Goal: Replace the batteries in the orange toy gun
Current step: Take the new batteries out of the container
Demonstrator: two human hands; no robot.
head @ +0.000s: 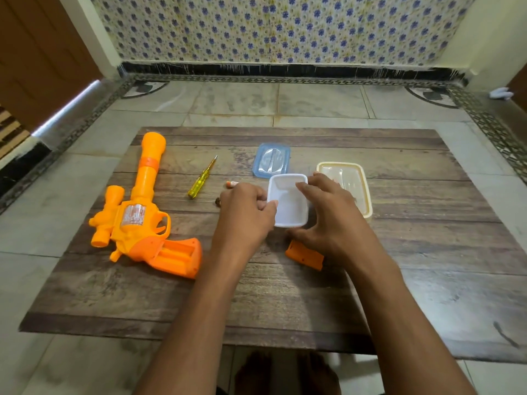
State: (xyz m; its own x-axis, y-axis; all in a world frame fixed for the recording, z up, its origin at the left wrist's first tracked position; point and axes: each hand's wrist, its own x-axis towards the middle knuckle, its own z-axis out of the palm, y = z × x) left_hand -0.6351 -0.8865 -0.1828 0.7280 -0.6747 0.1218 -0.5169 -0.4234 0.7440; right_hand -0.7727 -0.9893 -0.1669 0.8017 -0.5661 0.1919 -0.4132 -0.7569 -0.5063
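Observation:
The orange toy gun (142, 215) lies on the left of the wooden board (399, 266), its grip compartment open. Its orange battery cover (303, 255) lies loose just under my right hand. A small white plastic box (289, 203) stands mid-board. My left hand (245, 215) holds its left rim with thumb and curled fingers. My right hand (328, 215) spans its right side, fingers on the far rim and thumb near the front corner. Beyond my left hand the end of an orange battery (232, 183) shows, and a small dark object (218, 201), maybe a screw, lies to that hand's left.
A yellow-handled screwdriver (201, 179) lies between the gun and the box. A blue lid (271, 160) sits behind the box, and a cream container (358, 183) stands to its right. The board rests on a tiled floor (236, 101), with a patterned wall behind.

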